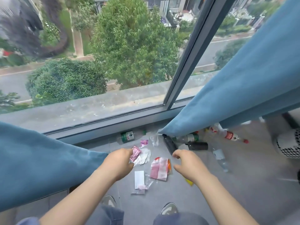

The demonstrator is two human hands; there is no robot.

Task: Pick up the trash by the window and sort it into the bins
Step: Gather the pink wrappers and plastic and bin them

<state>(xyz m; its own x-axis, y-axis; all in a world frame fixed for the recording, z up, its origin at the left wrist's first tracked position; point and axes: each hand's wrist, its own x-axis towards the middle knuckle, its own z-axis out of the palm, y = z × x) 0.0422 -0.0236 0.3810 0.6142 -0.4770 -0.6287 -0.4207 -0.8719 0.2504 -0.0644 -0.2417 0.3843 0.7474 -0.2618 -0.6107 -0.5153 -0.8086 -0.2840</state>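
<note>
- My left hand [119, 161] pinches a pink wrapper [135, 153] at its fingertips, just over a white tissue [145, 155] on the floor [219, 192].
- My right hand [186, 163] holds nothing, its fingers spread and loosely curled.
- My likely next pick is the packet [159, 170]. It lies flat between the hands, just left of the right thumb, long axis roughly toward the window [113, 122].
- The right hand is nearer and free, so I'd use it.
- A black bottle [169, 144] lies just beyond the right fingertips.
- No bins in view.

Wrappers [159, 168] lie before bottles [191, 138] by window [97, 62].
</note>
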